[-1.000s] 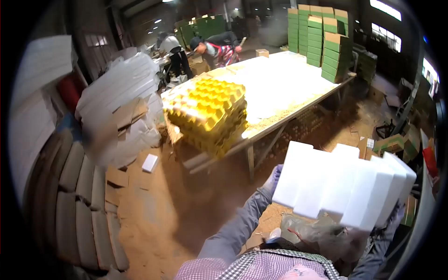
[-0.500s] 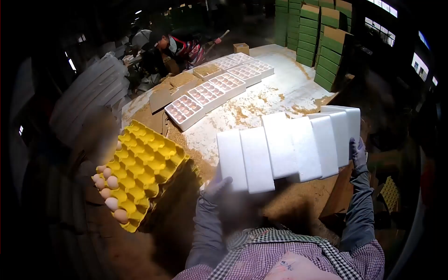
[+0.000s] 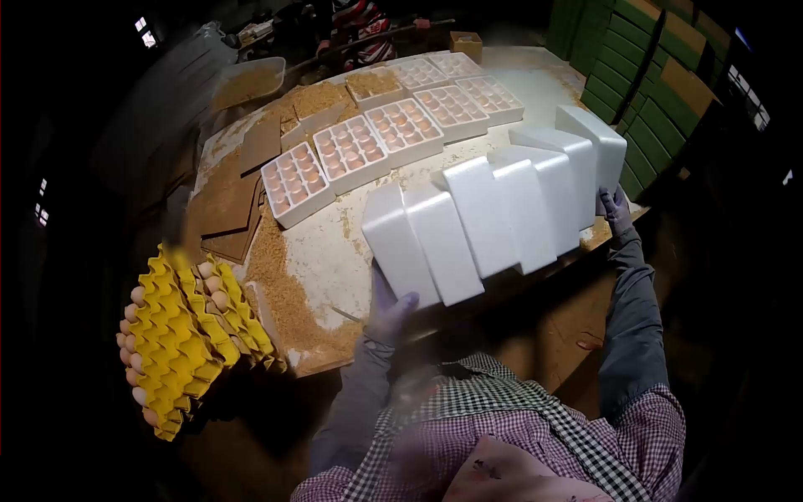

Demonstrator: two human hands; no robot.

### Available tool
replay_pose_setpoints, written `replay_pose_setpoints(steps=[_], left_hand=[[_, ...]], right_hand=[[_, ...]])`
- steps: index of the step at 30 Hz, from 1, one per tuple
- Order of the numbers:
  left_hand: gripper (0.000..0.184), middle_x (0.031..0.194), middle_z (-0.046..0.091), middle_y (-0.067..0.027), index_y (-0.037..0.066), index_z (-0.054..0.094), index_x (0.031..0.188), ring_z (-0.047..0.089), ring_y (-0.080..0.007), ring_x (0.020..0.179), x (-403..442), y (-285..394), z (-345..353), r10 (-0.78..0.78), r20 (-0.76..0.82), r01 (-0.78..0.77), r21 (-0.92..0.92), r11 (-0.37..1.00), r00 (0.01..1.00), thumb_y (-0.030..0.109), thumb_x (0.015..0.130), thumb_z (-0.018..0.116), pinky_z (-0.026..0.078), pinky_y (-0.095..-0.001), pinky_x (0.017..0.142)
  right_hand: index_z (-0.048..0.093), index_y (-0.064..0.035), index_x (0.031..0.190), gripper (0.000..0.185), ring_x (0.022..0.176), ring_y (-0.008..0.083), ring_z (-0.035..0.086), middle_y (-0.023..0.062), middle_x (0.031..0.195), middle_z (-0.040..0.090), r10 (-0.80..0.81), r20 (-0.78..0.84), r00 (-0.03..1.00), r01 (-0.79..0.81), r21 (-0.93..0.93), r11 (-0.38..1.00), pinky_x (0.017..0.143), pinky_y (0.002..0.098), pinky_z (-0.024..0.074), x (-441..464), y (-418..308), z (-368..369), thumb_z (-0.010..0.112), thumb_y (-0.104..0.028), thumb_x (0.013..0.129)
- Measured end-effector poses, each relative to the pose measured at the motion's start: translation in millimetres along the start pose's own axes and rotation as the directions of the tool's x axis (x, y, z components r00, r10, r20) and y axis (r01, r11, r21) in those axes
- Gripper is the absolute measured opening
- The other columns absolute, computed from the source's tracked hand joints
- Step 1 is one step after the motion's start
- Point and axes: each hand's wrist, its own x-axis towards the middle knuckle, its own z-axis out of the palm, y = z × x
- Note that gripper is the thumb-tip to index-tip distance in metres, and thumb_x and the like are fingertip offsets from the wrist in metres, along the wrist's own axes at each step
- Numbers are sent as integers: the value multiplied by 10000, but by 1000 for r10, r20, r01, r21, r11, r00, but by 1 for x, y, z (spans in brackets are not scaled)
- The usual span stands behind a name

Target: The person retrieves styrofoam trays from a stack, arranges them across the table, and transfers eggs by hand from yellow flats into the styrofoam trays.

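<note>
The left hand (image 3: 390, 311) and right hand (image 3: 616, 211), both in thin purplish gloves, grip opposite ends of a row of white rectangular foam boxes (image 3: 493, 217), pressed side by side in an uneven line. The left thumb lies against the near face; the right fingers close on the right end. The row is at the near right edge of a long white-topped table (image 3: 322, 266), hiding part of it; whether it touches the top cannot be told. Beyond, white foam trays holding eggs (image 3: 363, 177) occupy the table's middle. Loose tan shavings (image 3: 284, 289) and flat brown cardboard sheets (image 3: 227, 204) cover its left side. Yellow moulded egg trays (image 3: 173, 335) stand near left; stacked green cardboard boxes (image 3: 627, 71) block the far right.
</note>
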Motion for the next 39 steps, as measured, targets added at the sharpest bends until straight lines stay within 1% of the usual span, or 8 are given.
replay_pose_setpoints(steps=[6, 8, 13, 17, 23, 31, 35, 39], left_hand=[[382, 1154, 550, -89, -24, 483, 1255, 547, -179, 989, -26, -61, 81, -319, -469, 165, -341, 926, 824, 22, 893, 596, 490, -309, 865], [237, 1105, 551, -77, -18, 543, 1169, 541, -152, 889, -65, -74, 43, 42, 119, -126, 909, 398, 992, 40, 940, 558, 483, -288, 811], [329, 1212, 570, -119, -46, 517, 1277, 579, -198, 1028, -98, -55, 55, -583, -237, 551, -194, 812, 777, 91, 979, 541, 484, -317, 937], [613, 1340, 533, -180, 63, 448, 1431, 492, -334, 1275, -72, -16, 66, 121, -291, 197, 847, 493, 949, 270, 899, 672, 385, -451, 1076], [688, 1482, 404, -122, 187, 444, 1438, 350, -352, 1371, -33, -65, 17, 83, -69, 88, 962, -259, 994, 319, 813, 701, 172, -593, 1163], [509, 1432, 486, -69, 152, 584, 1289, 466, -309, 1270, -65, -43, -107, 107, -228, 249, 932, -264, 968, 137, 787, 669, 230, -566, 1127], [490, 1365, 530, -119, 96, 557, 1331, 466, -334, 1267, -46, -18, -71, 364, -170, 172, 985, 26, 916, 177, 854, 631, 251, -525, 1124], [511, 1388, 511, -132, 194, 556, 1354, 405, -360, 1326, -15, -43, -34, 271, 21, -22, 1000, 0, 962, 417, 898, 614, 200, -602, 1125]], right_hand=[[534, -15, 1322, 601, 1037, 145, 554, 25, 1167, 614, 232, 220, 947, -208, -126, 970, 940, 299, 441, 81, 151, -46, 660, -449, 927], [533, -12, 1330, 571, 1048, 149, 551, 33, 1170, 611, 334, 310, 890, -290, -180, 940, 944, 303, 438, 81, 155, -60, 655, -404, 932], [546, 43, 1271, 415, 1074, 209, 572, 133, 1187, 611, -259, -99, 961, 122, -690, 713, 938, 330, 466, 30, 54, -60, 620, -200, 943], [577, 50, 1250, 396, 1098, 302, 594, 201, 1222, 611, -157, 177, 972, 158, 12, 987, 978, 381, 468, -82, -124, 54, 640, -78, 881], [413, -121, 1458, 597, 1433, 373, 295, 196, 1517, 354, -101, 876, 471, 778, -359, 516, 1183, 473, 231, -150, -149, 222, 594, -262, 907], [556, -134, 1309, 432, 1400, 325, 356, 121, 1438, 469, -314, 944, 103, 935, 16, 355, 1172, 483, 257, -165, -167, 325, 567, -245, 892], [335, -19, 1479, 924, 1441, 447, 211, 249, 1517, 322, -327, 667, 669, 688, -390, 612, 1164, 554, 208, -135, -170, 264, 720, -484, 779], [301, -44, 1501, 968, 1368, 458, 302, 214, 1415, 431, 71, 781, 620, 559, -504, 658, 1103, 537, 302, -144, -120, 270, 676, -556, 770]])
